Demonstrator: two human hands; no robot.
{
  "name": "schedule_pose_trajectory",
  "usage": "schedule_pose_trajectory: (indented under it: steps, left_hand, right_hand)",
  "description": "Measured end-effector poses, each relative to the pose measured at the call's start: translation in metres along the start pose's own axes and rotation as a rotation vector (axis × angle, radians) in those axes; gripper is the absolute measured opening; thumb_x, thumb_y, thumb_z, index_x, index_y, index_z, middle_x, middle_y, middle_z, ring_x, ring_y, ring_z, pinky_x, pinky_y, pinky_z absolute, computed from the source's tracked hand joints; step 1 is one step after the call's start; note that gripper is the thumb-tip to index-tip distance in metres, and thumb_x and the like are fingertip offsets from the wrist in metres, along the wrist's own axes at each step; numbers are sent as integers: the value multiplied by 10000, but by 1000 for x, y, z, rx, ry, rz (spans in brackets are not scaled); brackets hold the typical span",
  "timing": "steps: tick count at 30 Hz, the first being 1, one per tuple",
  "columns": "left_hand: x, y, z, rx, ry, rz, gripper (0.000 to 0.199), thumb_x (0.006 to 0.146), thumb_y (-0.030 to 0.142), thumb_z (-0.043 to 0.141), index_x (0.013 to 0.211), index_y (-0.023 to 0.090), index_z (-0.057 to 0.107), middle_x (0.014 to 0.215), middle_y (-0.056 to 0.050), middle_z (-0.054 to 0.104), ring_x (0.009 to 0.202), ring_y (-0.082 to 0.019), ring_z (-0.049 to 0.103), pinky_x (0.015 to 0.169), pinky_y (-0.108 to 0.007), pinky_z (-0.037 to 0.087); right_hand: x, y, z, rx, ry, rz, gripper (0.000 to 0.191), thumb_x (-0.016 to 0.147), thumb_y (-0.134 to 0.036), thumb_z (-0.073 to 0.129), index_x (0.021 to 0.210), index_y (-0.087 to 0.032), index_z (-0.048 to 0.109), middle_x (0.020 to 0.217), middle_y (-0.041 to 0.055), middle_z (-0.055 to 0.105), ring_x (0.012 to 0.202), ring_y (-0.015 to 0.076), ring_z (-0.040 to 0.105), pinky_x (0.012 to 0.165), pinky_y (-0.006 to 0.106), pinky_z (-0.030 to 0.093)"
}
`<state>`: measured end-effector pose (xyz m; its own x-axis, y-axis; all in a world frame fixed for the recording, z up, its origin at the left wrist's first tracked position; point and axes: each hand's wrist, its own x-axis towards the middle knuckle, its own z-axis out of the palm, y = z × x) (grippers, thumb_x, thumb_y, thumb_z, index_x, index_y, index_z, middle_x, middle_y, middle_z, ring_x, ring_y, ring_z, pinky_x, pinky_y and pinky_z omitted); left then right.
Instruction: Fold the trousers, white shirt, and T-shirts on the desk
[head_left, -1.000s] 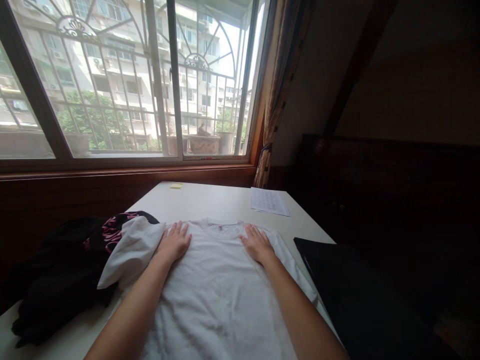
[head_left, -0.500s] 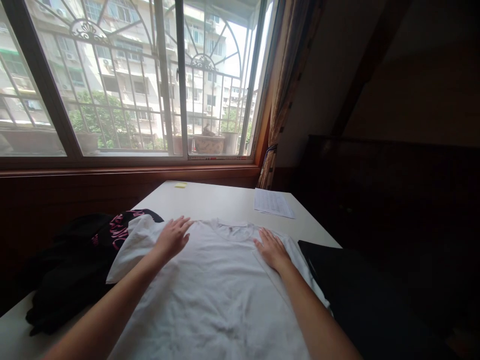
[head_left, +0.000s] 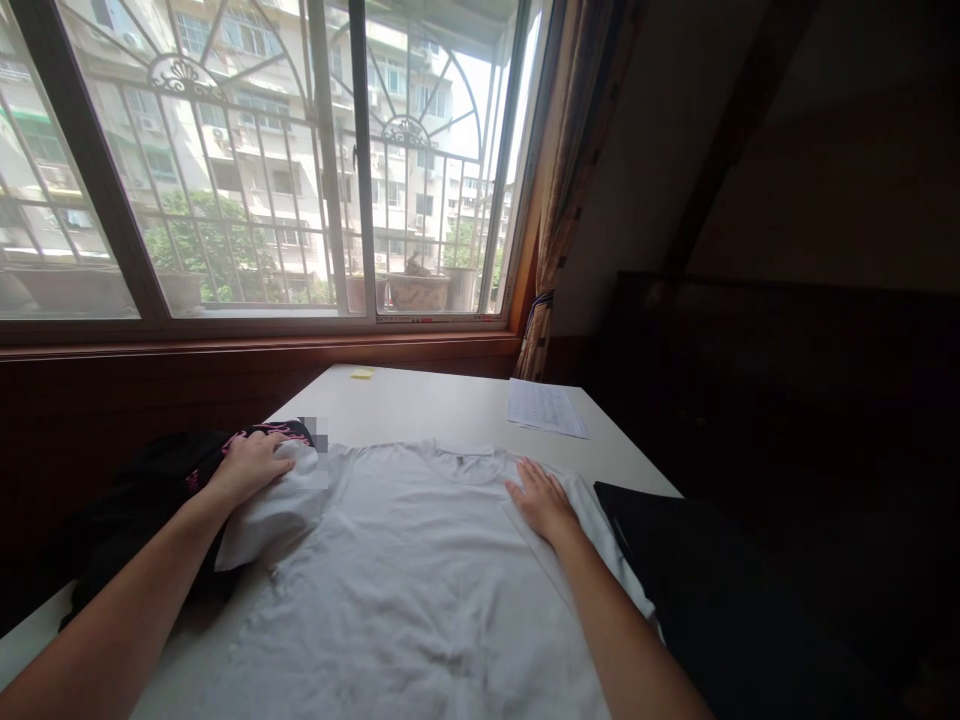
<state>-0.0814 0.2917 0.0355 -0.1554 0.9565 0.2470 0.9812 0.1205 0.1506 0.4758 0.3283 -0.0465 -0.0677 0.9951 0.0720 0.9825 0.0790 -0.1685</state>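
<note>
A white T-shirt (head_left: pixel 420 560) lies spread on the table, its neckline facing the window. My left hand (head_left: pixel 259 462) rests at the outer edge of the shirt's left sleeve, beside a black garment with pink lettering (head_left: pixel 150 490). Its fingers look stretched out over the cloth, and some of their tips are hard to make out. Flat on the shirt near the right of the collar is my right hand (head_left: pixel 546 498), fingers extended. The right side of the shirt shows a folded-over layer under and beside this hand.
A dark flat item (head_left: pixel 675 560) lies at the table's right edge. Printed papers (head_left: pixel 547 407) and a small yellow note (head_left: pixel 362 373) are on the white table (head_left: pixel 435 405) toward the back. A window (head_left: pixel 262 180) and a tied curtain (head_left: pixel 540 310) stand beyond.
My left hand has moved left from the shirt's shoulder to the outer part of the sleeve. My right hand has stayed in place.
</note>
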Motion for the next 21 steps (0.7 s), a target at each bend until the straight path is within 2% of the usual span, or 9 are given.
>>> schedule_pose_trajectory:
  steps: [4,7,9,11,13,16,18,21]
  left_hand:
    - [-7,4,-18,-146,-58,108,572,771,516,610,1246,207,685,1222,-115,722,1092,-324,680,938,-359,500]
    - [-26,2,-23,-356,-62,156,734,717,522,670,1381,216,604,1206,-100,722,994,-316,703,865,-371,540]
    - [-40,-1,-21,-445,-54,117,871,702,523,678,1487,190,500,1133,-99,731,861,-292,710,794,-383,561]
    - [-51,-5,-20,-481,-54,79,941,703,552,676,1526,162,442,1060,-93,742,812,-284,715,765,-384,571]
    - [-58,-9,-19,-465,-33,51,915,694,599,683,1479,162,504,1023,-92,762,890,-314,734,807,-382,572]
    - [-63,-11,-19,-388,0,-10,715,706,643,673,1276,213,682,1030,-85,794,994,-345,738,871,-365,558]
    - [-66,-10,-17,-368,10,-60,582,733,663,641,1106,232,753,1043,-75,804,1002,-346,741,866,-353,561]
    - [-71,-7,-14,-396,81,-143,515,725,668,623,952,230,770,979,-65,811,927,-337,753,786,-353,581]
  right_hand:
    - [0,0,0,4,7,3,663,1048,-521,304,1612,-175,347,1700,57,270,1570,211,203,1276,397,113]
    - [0,0,0,7,9,3,659,1046,-517,314,1605,-170,361,1697,57,279,1569,209,206,1276,393,117]
    - [0,0,0,10,9,1,661,1044,-512,319,1603,-162,361,1697,51,278,1569,204,202,1278,393,112]
    - [0,0,-1,14,10,0,665,1042,-507,320,1602,-150,361,1696,50,279,1570,203,198,1280,395,107]
    - [0,-1,-2,18,10,0,663,1043,-500,319,1599,-142,365,1694,52,284,1569,204,199,1279,395,113]
    - [-1,-2,-4,21,12,0,657,1043,-496,317,1595,-145,378,1691,55,292,1568,209,208,1274,398,135]
    - [-1,-2,-4,22,15,3,653,1042,-495,319,1592,-150,385,1688,56,299,1565,209,217,1273,398,139]
    - [-2,-2,-4,21,19,5,650,1040,-494,324,1590,-157,391,1685,56,307,1562,206,228,1275,395,135]
